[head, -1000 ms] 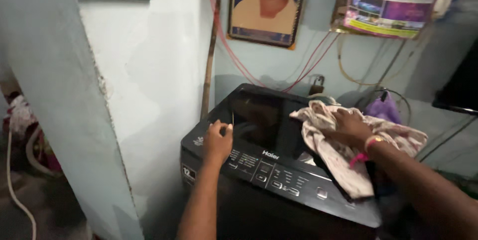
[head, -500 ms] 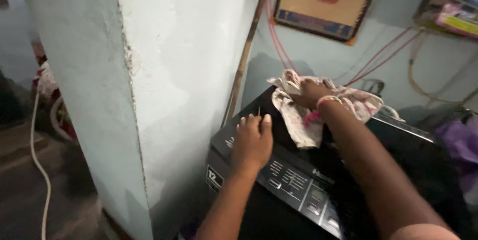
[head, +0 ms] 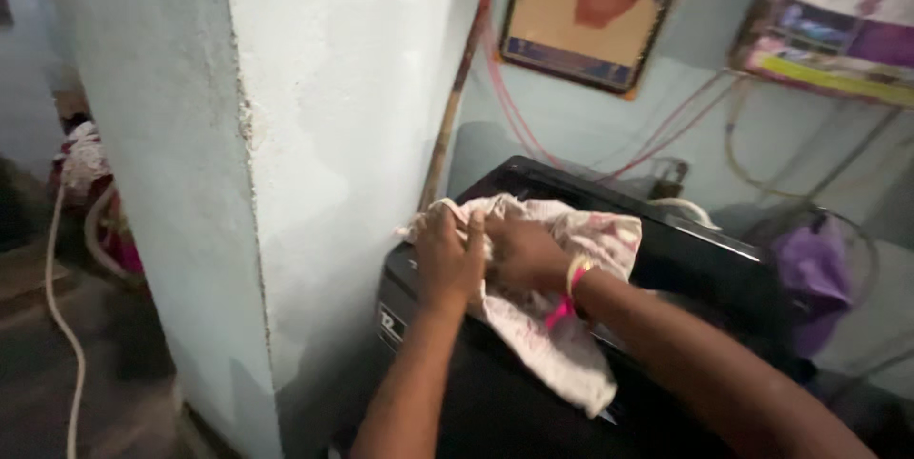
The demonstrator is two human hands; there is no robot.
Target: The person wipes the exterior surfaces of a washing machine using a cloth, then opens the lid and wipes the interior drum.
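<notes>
Both grips clenched on pale cloth, left hand, right hand, atop black washing machine, framed portrait above.

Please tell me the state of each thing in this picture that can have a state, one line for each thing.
Washing machine: lid closed, partly covered by the cloth.
Cloth: crumpled, spread on the machine's top, one end hanging over the front.
Left hand: closed on the cloth's edge.
Right hand: pressing down on the cloth.
Framed picture: hanging on the wall.
Wooden stick: leaning against the wall.
</notes>
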